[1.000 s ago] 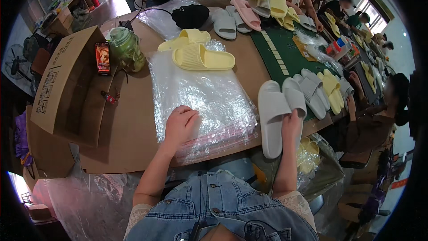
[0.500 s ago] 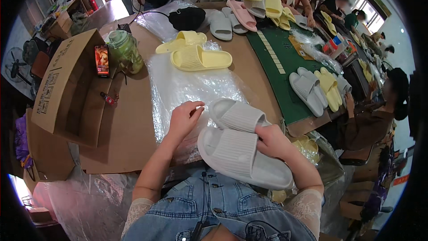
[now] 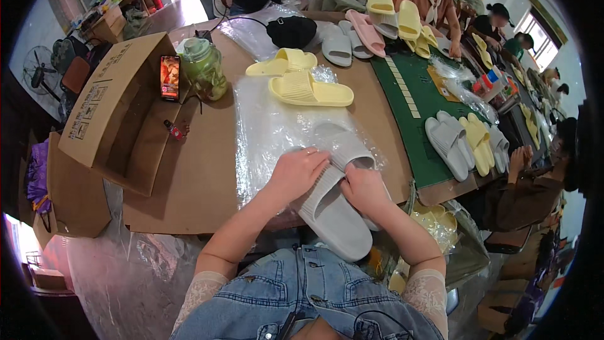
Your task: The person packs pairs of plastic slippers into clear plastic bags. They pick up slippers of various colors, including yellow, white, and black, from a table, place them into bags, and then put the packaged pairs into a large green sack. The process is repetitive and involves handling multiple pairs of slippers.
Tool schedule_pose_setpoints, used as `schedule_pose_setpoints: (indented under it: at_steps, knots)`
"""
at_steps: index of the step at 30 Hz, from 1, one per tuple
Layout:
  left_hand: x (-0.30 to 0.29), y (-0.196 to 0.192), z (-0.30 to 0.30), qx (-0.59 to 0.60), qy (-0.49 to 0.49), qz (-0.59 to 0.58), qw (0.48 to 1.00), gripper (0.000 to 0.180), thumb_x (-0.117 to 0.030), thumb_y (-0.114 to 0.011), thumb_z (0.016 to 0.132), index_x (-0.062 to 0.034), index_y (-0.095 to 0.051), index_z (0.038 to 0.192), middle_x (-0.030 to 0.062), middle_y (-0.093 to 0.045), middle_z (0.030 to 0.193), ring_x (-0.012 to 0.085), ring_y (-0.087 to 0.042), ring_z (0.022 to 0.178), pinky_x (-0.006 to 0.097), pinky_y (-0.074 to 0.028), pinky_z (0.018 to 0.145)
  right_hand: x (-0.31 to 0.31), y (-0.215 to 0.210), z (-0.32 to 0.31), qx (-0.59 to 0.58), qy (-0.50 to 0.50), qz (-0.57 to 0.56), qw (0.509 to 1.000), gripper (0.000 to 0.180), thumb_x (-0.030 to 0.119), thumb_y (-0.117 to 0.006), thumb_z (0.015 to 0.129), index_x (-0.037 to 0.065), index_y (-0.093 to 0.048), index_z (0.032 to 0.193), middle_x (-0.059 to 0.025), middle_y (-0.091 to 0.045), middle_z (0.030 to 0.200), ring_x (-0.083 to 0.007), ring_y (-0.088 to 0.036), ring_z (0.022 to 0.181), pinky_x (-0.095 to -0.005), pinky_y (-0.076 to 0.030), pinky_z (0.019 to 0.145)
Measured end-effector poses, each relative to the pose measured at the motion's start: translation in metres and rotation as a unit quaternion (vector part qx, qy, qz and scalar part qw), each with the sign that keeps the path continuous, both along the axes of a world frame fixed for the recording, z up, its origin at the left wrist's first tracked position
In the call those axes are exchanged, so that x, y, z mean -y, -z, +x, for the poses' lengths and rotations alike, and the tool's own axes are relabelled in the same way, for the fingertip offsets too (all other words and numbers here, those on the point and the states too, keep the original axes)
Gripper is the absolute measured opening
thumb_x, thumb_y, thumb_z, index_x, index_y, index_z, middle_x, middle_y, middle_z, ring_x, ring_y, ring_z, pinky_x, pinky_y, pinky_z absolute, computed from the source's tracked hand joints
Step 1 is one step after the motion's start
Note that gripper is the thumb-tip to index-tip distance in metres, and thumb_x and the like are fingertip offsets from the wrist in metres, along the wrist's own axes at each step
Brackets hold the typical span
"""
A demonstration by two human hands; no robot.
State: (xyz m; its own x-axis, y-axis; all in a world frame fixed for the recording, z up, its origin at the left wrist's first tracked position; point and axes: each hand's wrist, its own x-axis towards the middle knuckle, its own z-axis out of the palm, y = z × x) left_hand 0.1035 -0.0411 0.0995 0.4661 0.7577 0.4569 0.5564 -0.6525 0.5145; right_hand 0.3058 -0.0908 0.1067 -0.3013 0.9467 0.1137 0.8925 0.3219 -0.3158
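now the left hand (image 3: 301,173) has reached the grey slippers (image 3: 341,226), fingers bent against the nearer strap (image 3: 322,187), its hold unclear; the right hand (image 3: 363,189) stays closed between them, so both hands meet on the pair, clear bags (image 3: 264,129) just beyond.

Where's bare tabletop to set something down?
Widest: brown tabletop between open carton and plastic bags. Narrower: strip between bags and green mat. Crowded: the bags, with yellow slippers at the far end; left hand, right hand, grey slippers near.
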Motion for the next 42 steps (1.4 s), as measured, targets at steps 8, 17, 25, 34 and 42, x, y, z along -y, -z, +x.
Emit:
schedule_pose_setpoints:
  at_steps: [8, 17, 25, 34, 42]
  knots:
    - [0.007, -0.01, 0.003, 0.044, -0.005, -0.04, 0.998, 0.021, -0.02, -0.063, 0.091, -0.0106, -0.071, 0.108, 0.0107, -0.069, 0.088, 0.0326, -0.067, 0.077, 0.04, -0.054, 0.068, -0.003, 0.026, -0.013, -0.058, 0.01, 0.004, 0.998, 0.021, 0.02, -0.06, 0.085, -0.001, -0.054, 0.084, -0.0224, -0.063, 0.068, -0.0413, -0.065, 0.066, -0.0519, -0.051, 0.062]
    - [0.051, -0.019, 0.024, 0.11, 0.144, -0.064, 0.981, 0.023, -0.015, -0.065, 0.091, -0.0097, -0.071, 0.113, 0.0132, -0.067, 0.083, 0.0321, -0.067, 0.073, 0.038, -0.054, 0.064, -0.031, 0.014, -0.032, -0.022, 0.052, -0.042, 0.998, 0.023, 0.021, -0.061, 0.086, -0.001, -0.054, 0.086, -0.0249, -0.066, 0.076, -0.0434, -0.066, 0.074, -0.0505, -0.052, 0.067]
    - [0.087, -0.035, 0.016, 0.084, 0.196, -0.102, 0.972, 0.028, -0.01, -0.066, 0.09, -0.0076, -0.069, 0.117, 0.013, -0.064, 0.081, 0.0299, -0.065, 0.069, 0.038, -0.051, 0.059, -0.07, 0.034, -0.043, -0.066, 0.151, 0.068, 0.984, 0.022, 0.021, -0.06, 0.089, -0.001, -0.055, 0.087, -0.0215, -0.065, 0.067, -0.0399, -0.066, 0.064, -0.0495, -0.052, 0.06]
    - [0.06, -0.026, -0.013, -0.08, 0.164, -0.139, 0.973, 0.035, -0.033, -0.074, 0.084, -0.0132, -0.07, 0.112, 0.0093, -0.065, 0.086, 0.0298, -0.066, 0.078, 0.039, -0.053, 0.068, -0.063, 0.077, -0.038, -0.114, 0.047, 0.148, 0.981, 0.053, 0.029, -0.064, 0.091, -0.004, -0.047, 0.128, -0.0265, -0.063, 0.11, -0.0407, -0.062, 0.099, -0.047, -0.051, 0.087]
    - [0.017, 0.013, -0.032, -0.039, 0.043, 0.028, 0.998, 0.057, -0.035, -0.08, 0.074, -0.0089, -0.064, 0.122, 0.0153, -0.052, 0.134, 0.0398, -0.049, 0.123, 0.048, -0.042, 0.103, 0.057, 0.011, 0.023, -0.193, -0.142, -0.118, 0.964, 0.05, 0.027, -0.072, 0.088, 0.002, -0.057, 0.128, -0.0188, -0.061, 0.123, -0.0354, -0.059, 0.115, -0.0436, -0.046, 0.101]
